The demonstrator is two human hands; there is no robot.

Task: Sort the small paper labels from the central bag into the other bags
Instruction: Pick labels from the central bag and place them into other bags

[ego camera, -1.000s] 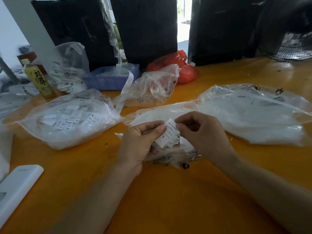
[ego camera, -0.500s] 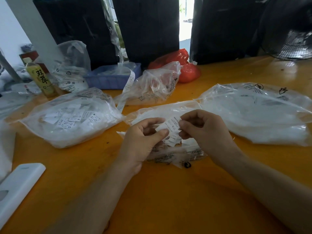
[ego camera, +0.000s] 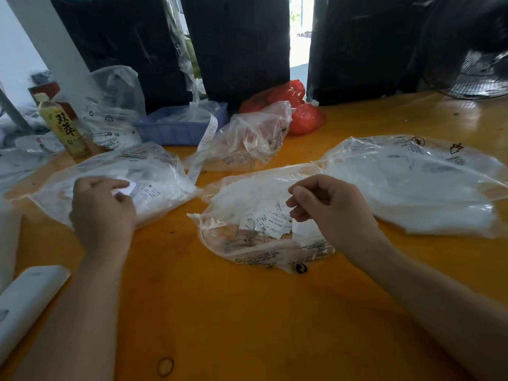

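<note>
Centre of the frame: the small paper labels (ego camera: 270, 220), little white rectangular slips with fine black print, lie in a loose heap inside the central bag (ego camera: 264, 215), a crinkly clear plastic sack lying flat on the table (ego camera: 220, 312) with its mouth gaping open. One slip reads "MADE IN CHINA"; most of the rest of the print is too small to read. Right above that heap hovers the right hand (ego camera: 334, 209), fingers curled in, thumb close to the forefinger, and nothing visible between them.

Over at centre left, the left hand (ego camera: 103, 207) is on the left bag (ego camera: 115, 182), another glossy clear sack with more white slips showing through the film. There is a white slip (ego camera: 125, 189) at its fingertips, but blur means I cannot tell whether it is pinched or already let go.

At the right edge sprawls the right bag (ego camera: 412, 185), big, clear, milky white inside, cut off by the frame. Behind the middle, a crumpled clear bag (ego camera: 247, 138) and a long printed paper strip (ego camera: 204, 144) trailing from a blue plastic tray (ego camera: 178, 127). Red plastic bag (ego camera: 297, 111) behind that, a yellow-labelled bottle (ego camera: 64, 125) at upper left. The table is smooth, shiny orange wood.
</note>
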